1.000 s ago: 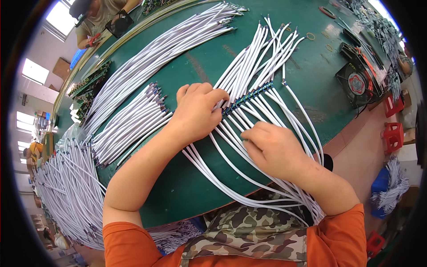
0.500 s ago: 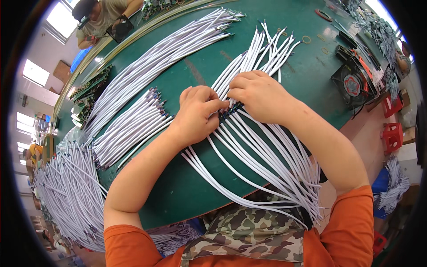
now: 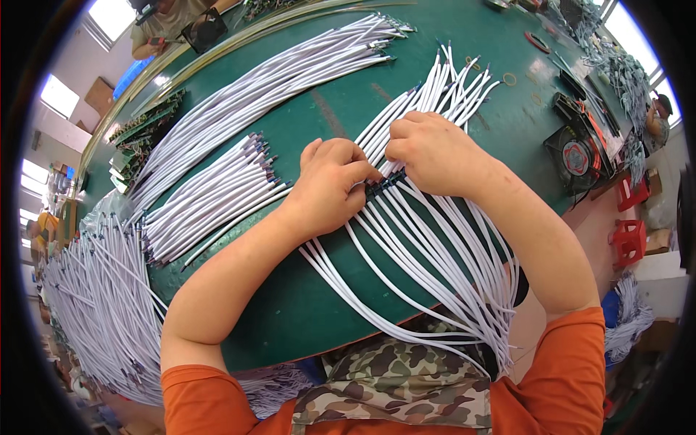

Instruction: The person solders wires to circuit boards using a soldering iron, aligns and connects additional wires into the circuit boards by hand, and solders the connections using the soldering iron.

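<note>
Cables dominate the left of the frame: a loose heap of white cables [image 3: 94,304] hangs over the table edge at lower left, and a shorter bundle with dark tips [image 3: 210,199] lies on the green table [image 3: 319,312] just right of it, long axis running from lower left to upper right. Above it a longer white bundle [image 3: 275,72] stretches on the same diagonal toward the top centre.

Left hand [image 3: 330,188], at frame centre, comes in on a bare forearm from the lower left, palm down, fingers curled; thumb and fingertips are pinched together on the dark connector strip [image 3: 383,183]. Right hand [image 3: 435,154], just right of it and touching the same strip, enters from the lower right with the wrist bent inward; its fingers are folded down and pressed on the wires at the strip.

White wire fan [image 3: 428,254], the work in hand, lies on the table at centre. Its long axis runs from lower right to upper left toward the strip, then on to the upper right, where the free ends [image 3: 464,72] splay out. The lower ends droop over the table edge toward the person's lap.

Black fan unit [image 3: 576,156] sits at the right edge of the table, well apart from the hands.
</note>
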A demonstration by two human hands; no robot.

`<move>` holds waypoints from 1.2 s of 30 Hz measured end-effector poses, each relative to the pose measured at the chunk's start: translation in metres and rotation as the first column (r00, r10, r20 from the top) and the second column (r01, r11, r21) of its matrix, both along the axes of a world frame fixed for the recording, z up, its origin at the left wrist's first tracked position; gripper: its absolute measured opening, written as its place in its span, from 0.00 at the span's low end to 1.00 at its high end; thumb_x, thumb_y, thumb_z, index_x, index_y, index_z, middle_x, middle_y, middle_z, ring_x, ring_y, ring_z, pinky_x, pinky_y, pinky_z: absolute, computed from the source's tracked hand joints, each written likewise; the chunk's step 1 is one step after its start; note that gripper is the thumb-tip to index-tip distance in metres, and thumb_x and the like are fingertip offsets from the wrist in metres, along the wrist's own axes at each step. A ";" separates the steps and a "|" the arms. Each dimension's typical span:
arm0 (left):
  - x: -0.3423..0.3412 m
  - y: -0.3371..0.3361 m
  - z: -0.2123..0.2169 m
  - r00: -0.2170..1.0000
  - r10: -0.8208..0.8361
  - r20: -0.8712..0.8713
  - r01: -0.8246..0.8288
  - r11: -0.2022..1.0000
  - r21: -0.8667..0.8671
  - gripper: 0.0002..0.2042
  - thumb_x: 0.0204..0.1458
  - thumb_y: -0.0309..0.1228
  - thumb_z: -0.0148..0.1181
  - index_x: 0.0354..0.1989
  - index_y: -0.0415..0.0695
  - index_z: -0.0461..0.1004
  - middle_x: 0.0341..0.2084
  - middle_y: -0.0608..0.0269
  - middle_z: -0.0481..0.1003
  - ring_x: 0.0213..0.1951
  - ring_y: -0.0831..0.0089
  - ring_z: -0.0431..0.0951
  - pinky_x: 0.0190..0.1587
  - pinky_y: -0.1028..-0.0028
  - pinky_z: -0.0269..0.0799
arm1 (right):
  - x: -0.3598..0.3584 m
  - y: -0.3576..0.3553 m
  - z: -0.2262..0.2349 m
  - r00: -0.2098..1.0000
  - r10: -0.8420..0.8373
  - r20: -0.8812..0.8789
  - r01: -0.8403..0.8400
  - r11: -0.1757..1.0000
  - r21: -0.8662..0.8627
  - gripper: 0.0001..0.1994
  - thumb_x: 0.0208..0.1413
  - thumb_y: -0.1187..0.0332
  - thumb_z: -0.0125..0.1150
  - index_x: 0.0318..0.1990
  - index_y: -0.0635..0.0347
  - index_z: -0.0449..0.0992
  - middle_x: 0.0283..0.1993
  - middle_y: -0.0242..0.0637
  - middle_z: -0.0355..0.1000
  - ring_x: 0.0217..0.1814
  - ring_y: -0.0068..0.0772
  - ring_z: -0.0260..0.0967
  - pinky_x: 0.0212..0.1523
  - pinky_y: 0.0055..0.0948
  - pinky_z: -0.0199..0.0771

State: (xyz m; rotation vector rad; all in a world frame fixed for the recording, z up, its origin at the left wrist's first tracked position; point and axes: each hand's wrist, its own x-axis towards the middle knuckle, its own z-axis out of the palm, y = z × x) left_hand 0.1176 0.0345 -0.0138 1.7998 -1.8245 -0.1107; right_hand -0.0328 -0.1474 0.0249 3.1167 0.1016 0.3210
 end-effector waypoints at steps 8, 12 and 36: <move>-0.014 0.004 0.002 0.978 0.123 0.167 -0.116 0.992 -0.051 0.14 0.45 0.22 0.64 0.40 0.52 0.84 0.43 0.66 0.74 0.59 0.61 0.72 0.69 0.37 0.53 | 0.005 -0.016 0.001 0.993 0.118 -0.024 -0.117 0.993 0.022 0.09 0.52 0.71 0.60 0.38 0.53 0.85 0.42 0.33 0.75 0.53 0.37 0.73 0.55 0.38 0.73; -0.016 0.007 0.001 0.960 0.147 0.236 -0.132 0.988 -0.079 0.14 0.46 0.22 0.64 0.41 0.52 0.83 0.44 0.66 0.74 0.59 0.60 0.72 0.68 0.37 0.53 | 0.006 -0.023 -0.008 0.994 0.105 0.031 -0.104 0.995 -0.006 0.13 0.50 0.74 0.62 0.43 0.54 0.84 0.44 0.34 0.75 0.52 0.40 0.73 0.57 0.38 0.73; 0.006 -0.026 0.043 0.747 -0.334 0.576 0.333 0.936 0.110 0.06 0.45 0.29 0.64 0.32 0.51 0.79 0.53 0.59 0.74 0.68 0.56 0.65 0.74 0.39 0.46 | -0.003 -0.020 -0.006 0.999 0.036 0.020 -0.039 0.986 0.161 0.09 0.51 0.72 0.60 0.37 0.56 0.85 0.43 0.39 0.77 0.54 0.44 0.74 0.58 0.41 0.73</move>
